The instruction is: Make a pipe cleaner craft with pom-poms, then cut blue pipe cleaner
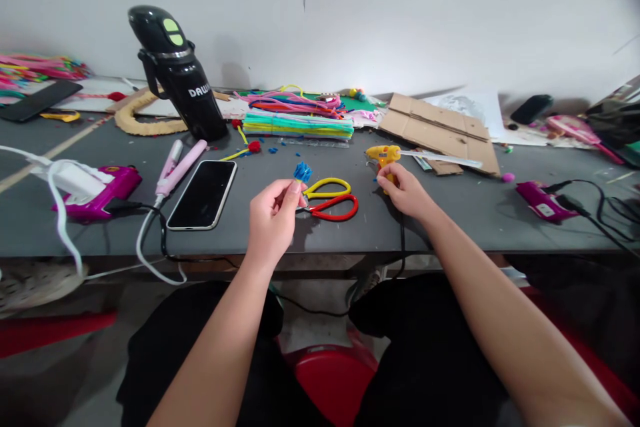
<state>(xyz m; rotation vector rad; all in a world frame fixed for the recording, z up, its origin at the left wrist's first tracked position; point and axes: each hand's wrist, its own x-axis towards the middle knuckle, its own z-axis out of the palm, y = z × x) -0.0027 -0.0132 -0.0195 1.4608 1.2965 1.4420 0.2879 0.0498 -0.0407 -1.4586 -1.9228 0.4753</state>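
My left hand point(275, 213) is closed in a pinch, holding a small blue tufted piece point(303, 172) upright above the table; its lower end is hidden in my fingers. Scissors point(334, 207) with one yellow and one red handle lie just beside that hand, their blades mostly hidden behind it. On the right, my right hand point(403, 192) is wrapped around the handle of a yellow hot glue gun point(384, 153). A clear glue stick point(443, 159) sticks out of its back end, and a black cord hangs down from the handle.
A phone point(203, 195), a pink hair straightener point(181, 170) and a purple power strip point(107, 193) lie to the left. Behind them stands a black bottle point(180, 73). Pipe cleaners point(299, 125) are stacked at the back, near folded cardboard point(440, 130). Another purple power strip point(545, 202) sits right.
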